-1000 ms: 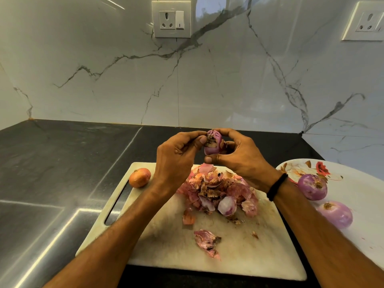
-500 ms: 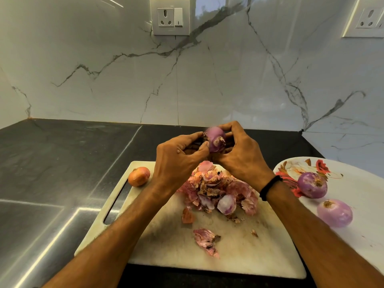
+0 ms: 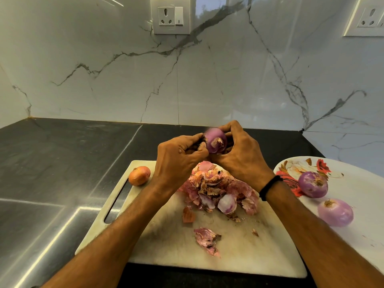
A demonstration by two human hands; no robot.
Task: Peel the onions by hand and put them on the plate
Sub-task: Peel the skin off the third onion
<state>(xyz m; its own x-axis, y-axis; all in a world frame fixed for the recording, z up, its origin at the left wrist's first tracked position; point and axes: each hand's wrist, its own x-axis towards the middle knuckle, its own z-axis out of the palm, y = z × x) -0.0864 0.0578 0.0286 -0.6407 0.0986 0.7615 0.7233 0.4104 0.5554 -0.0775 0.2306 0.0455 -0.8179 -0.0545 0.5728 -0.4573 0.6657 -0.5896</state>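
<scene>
A purple onion (image 3: 215, 141) with bits of dry skin on it is held in the air above the far edge of the white cutting board (image 3: 166, 242). My right hand (image 3: 239, 154) grips it from the right and behind. My left hand (image 3: 178, 159) pinches its left end with thumb and fingertips. A heap of onion skins (image 3: 220, 190) lies on the board under my hands. An unpeeled orange-brown onion (image 3: 139, 175) sits at the board's far left corner. Two peeled purple onions (image 3: 312, 184) (image 3: 335, 212) lie on the flowered white plate (image 3: 357, 183) to the right.
Loose skin scraps (image 3: 207, 241) lie on the near part of the board. The board rests on a dark counter (image 3: 52, 163) against a marble wall with two power sockets (image 3: 170, 15). The plate overlaps the counter's right end.
Both hands have lifted the onion slightly higher and turned it, so that its cut end with skin remnants faces me. The rest stays where it was.
</scene>
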